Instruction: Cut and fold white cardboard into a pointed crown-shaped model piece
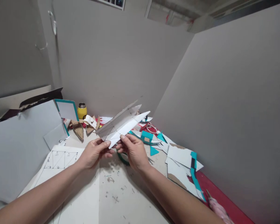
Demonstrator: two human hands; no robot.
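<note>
Both hands hold a folded piece of white card (126,126) with pencil lines on it, raised above the table and tilted up toward the right. My left hand (95,151) pinches its lower left corner between thumb and fingers. Along its near edge my right hand (133,147) grips it, thumb on top. Beneath the right hand lie scissors with a dark green handle (123,158), partly hidden. To the left rests a white sheet (63,160) with a ruled diagram of rectangles and diagonals.
A yellow bottle (82,110) stands at the back. Brown cardboard pieces (78,130) lie near it. White and teal card scraps (182,165) cover the right side, by a pink-handled tool (218,210). Large white boards (25,149) lean at left. Grey walls (112,59) enclose the table.
</note>
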